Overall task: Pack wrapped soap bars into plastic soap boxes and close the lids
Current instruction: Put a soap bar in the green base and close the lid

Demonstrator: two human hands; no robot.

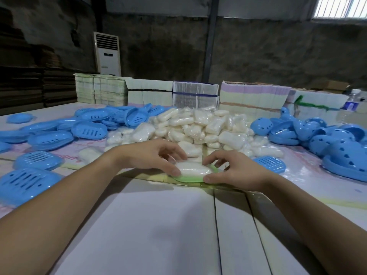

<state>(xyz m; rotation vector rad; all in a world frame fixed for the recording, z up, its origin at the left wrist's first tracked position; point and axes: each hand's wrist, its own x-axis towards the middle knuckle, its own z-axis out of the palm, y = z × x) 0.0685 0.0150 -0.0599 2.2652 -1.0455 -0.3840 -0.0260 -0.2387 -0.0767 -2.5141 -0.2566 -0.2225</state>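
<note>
A white wrapped soap bar (195, 170) lies in a green soap box base (188, 179) at the middle of the table. My left hand (153, 155) curls over the bar's left end, thumb pressed on its near edge. My right hand (234, 171) holds the green base at its right end, thumb on the near rim, fingers curled above the far side. Behind both hands rises a heap of wrapped soap bars (200, 126). No lid sits on the green base.
Blue slotted box parts (59, 135) are scattered on the left, blue perforated lids (327, 139) piled on the right. Stacks of flat cartons (198, 96) line the table's far edge, with a water bottle (352, 101) at the far right.
</note>
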